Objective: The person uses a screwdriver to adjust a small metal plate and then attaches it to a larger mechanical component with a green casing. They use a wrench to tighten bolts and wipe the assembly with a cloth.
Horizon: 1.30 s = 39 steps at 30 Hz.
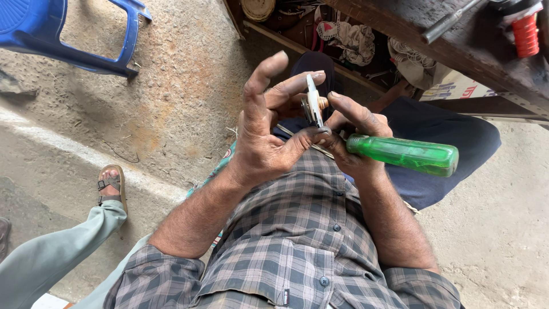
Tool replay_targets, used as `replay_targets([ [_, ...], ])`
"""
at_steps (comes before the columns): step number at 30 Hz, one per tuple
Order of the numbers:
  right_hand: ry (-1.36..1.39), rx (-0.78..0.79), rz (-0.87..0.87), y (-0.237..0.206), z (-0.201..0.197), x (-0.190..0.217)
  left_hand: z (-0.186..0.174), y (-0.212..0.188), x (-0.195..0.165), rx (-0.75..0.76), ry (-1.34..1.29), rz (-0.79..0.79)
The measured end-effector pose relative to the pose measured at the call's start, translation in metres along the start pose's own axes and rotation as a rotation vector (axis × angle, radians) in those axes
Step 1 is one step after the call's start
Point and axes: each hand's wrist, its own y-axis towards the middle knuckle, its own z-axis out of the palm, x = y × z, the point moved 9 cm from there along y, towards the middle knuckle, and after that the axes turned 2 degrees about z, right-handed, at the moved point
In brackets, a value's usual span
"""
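While the person sits with both forearms raised over a checked shirt (297, 240), the left hand (269, 129) holds a small flat white part (312, 98) upright in front of the chest. Its thumb presses against the lower edge of that part and the middle fingers close on the upper edge, so the piece is pinched between them; the index finger sticks up free and slightly bent, touching nothing. A bit of metal and a brownish threaded stub show just beside the white piece, too small to tell apart clearly.

The right hand (349, 140) is wrapped around a screwdriver (403, 153) with a clear green handle. The palm and curled fingers grip the near end of the handle, the forefinger stretches forward along the top toward the white part, and the handle's far end points out to the person's right. The shaft is hidden behind the fingers, so its tip cannot be seen.

Below the hands lie dark blue trousers (452, 137). A blue plastic chair (68, 34) stands well apart on the concrete floor (171, 103), and another person's sandalled foot (111, 186) rests near the left elbow.
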Motion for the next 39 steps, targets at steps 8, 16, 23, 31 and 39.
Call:
replay_targets([
  [8, -0.066, 0.029, 0.006, 0.004, 0.002, 0.006, -0.002, 0.001, 0.000, -0.003, 0.054, 0.014],
  [16, 0.066, -0.229, 0.177, -0.003, -0.085, 0.016, -0.028, 0.009, 0.016, -0.111, -0.253, -0.075],
  [23, -0.884, -0.410, 0.117, 0.027, -0.239, 0.062, -0.045, 0.002, 0.028, -0.159, -0.337, -0.197],
  [31, -1.574, -0.269, 0.464, 0.087, -0.340, -0.029, -0.017, -0.007, 0.056, -0.170, -0.517, -0.271],
  [39, -1.742, -0.333, -0.063, 0.097, -0.283, 0.010, -0.071, 0.017, 0.056, -0.224, -0.112, -0.261],
])
